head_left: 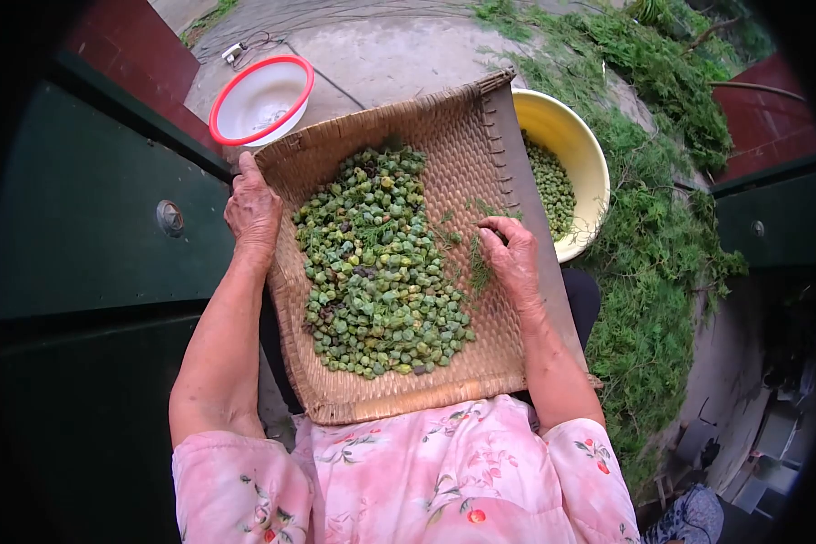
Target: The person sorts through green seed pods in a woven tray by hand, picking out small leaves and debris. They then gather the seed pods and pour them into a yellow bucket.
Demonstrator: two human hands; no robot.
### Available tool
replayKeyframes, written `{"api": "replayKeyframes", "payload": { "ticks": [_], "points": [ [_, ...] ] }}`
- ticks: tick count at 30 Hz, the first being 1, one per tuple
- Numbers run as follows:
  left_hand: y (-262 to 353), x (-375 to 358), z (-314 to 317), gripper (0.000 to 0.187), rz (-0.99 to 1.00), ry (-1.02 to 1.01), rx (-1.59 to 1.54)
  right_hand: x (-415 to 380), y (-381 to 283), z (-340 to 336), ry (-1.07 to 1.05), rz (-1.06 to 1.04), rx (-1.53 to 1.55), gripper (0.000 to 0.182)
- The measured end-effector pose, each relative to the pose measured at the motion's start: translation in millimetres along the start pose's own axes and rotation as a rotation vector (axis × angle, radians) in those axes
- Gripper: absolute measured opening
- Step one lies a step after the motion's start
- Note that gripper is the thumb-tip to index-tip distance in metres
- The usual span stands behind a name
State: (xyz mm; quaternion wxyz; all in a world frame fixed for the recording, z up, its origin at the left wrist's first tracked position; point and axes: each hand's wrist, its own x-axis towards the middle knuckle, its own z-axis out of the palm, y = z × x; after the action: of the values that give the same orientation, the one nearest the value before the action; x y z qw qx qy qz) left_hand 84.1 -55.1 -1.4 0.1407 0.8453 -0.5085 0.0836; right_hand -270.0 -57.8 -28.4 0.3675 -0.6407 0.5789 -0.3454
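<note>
A woven winnowing basket point(462, 172) rests on my lap, tilted a little. A heap of small green cones point(381, 272) covers its middle, with bits of leafy twig mixed in. My left hand point(254, 213) is closed around the basket's upper left edge, thumb on the rim. Over the right side of the weave, my right hand point(511, 258) has its fingers pinched together at a thin green sprig point(478, 265). Other leafy scraps point(446, 234) lie between that hand and the heap.
A yellow basin point(589, 181) partly filled with green cones stands behind the basket's right edge. A white basin with a red rim point(305, 95) is at the upper left. Cut green branches point(644, 363) spread over the ground at right. Dark green door panels point(100, 218) flank the left.
</note>
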Motion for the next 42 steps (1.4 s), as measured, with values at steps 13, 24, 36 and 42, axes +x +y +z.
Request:
{"api": "replayKeyframes", "payload": {
  "ticks": [13,24,36,42],
  "points": [
    [0.7,-1.2,-1.9,0.050,-0.029,-0.029,-0.020,-1.1,18.4,29.7,-0.060,-0.291,-0.337,0.022],
    [31.3,-21.2,-26.5,0.050,0.443,0.361,-0.023,-3.4,-16.3,7.1,-0.309,0.330,0.629,0.020],
    [124.4,-120.1,-48.9,0.011,0.291,-0.491,-0.933,-27.8,-56.9,-8.9,-0.535,0.241,0.596,0.019],
    [120.8,-132.5,-36.6,0.007,0.215,-0.538,-1.033,-31.9,-44.8,1.9,-0.572,0.330,0.757,0.018]
  ]
}}
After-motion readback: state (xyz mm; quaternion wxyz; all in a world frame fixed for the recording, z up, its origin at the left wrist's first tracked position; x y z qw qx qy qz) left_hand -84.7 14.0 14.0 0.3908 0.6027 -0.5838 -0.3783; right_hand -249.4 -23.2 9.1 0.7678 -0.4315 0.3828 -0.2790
